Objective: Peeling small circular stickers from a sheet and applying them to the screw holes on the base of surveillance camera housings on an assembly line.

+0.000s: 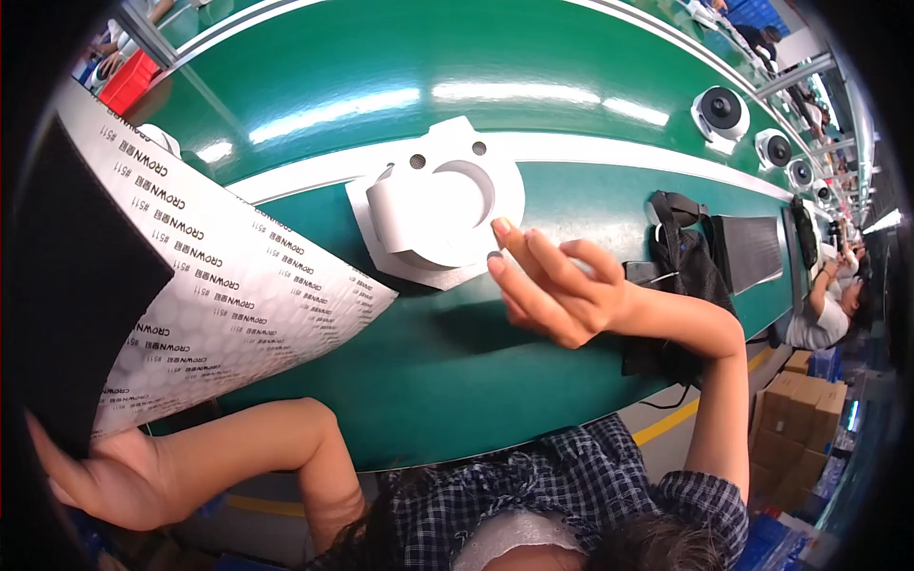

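At the lower left, my left hand [119, 481] grips the lower edge of a large curled sheet [224, 295], black on one face, with printed white backing on the other. Most of its fingertips are cut off by the dark rim of the picture. My right hand [566, 290] hovers over the green bench beside a white plastic housing [376, 224]. Its fingers are bent but apart, with nothing visible between thumb and forefinger. The forefinger tip overlaps the housing's near right edge; whether it touches, I cannot tell. The housing has a round recess and two small dark round spots.
A green conveyor belt [533, 57] runs along the far side behind a white rail, carrying several white units with black round centres [721, 108]. Right of my hand lie a black bag [681, 252] and a dark flat panel [747, 249]. Cardboard boxes [795, 414] stand beyond, near other workers.
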Motion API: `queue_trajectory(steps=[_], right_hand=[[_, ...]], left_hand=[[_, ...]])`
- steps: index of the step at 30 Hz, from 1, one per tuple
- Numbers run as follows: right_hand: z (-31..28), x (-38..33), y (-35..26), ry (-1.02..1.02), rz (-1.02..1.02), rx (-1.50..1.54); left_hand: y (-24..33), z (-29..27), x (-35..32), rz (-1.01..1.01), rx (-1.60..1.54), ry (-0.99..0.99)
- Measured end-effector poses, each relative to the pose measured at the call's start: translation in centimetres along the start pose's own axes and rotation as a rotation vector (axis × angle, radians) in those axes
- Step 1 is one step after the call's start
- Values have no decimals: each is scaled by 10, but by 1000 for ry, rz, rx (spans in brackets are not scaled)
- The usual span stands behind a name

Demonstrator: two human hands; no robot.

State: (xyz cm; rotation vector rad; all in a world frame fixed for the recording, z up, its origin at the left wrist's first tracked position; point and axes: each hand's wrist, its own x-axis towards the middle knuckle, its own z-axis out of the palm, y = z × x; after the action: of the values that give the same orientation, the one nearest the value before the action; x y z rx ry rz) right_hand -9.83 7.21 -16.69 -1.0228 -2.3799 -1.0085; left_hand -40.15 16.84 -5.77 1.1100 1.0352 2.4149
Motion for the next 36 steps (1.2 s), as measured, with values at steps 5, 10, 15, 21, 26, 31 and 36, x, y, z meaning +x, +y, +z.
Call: queue_trajectory(steps=[5, 10, 15, 21, 26, 31, 36], right_hand=[[-2, 10, 11, -55, 245, 339], [8, 34, 30, -130, 570, 844], [27, 47, 20, -160, 651, 1015], [30, 49, 12, -140, 743, 1167], [27, 47, 11, -177, 750, 1123], [24, 42, 12, -176, 608, 979], [23, 39, 13, -167, 586, 977]], left_hand=[[-5, -1, 2, -23, 8, -42], [-11, 0, 2, -10, 8, -103], [-14, -3, 4, 11, 5, -142], [-12, -8, 9, 22, 12, -174], [-12, -11, 12, 30, 16, -206], [-12, -13, 14, 29, 28, -237], [-16, -12, 12, 37, 19, -222]])
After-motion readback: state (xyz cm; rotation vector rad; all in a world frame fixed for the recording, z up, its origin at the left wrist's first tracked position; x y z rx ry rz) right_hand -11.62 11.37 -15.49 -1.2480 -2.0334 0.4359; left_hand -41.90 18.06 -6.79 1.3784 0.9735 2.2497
